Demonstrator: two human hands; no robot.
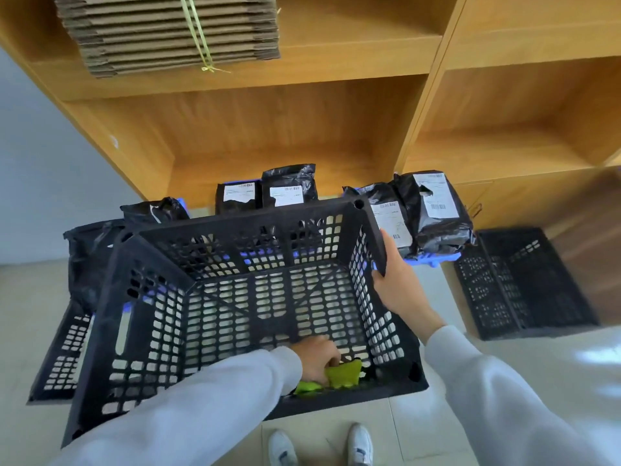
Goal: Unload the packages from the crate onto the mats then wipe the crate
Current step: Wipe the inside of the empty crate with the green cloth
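Note:
A black slotted plastic crate point(158, 307) is held in front of me, its inside bare of packages. My left hand point(317, 359) reaches inside and is shut on a green cloth point(342, 375) pressed against the near wall at the bottom. My right hand point(395, 280) grips the crate's right rim. Several black plastic packages with white labels point(289, 190) point(433, 210) lie beyond the crate on blue mats point(433, 258), by the foot of the shelves. More black packages point(87, 260) lie at the left.
A wooden shelf unit point(302, 136) stands ahead, with a tied bundle of flat cardboard point(174, 31) on an upper shelf. Another black crate point(524, 284) sits on the floor at right, and a crate part point(64, 351) at left. My white shoes point(359, 443) show on the tiled floor below.

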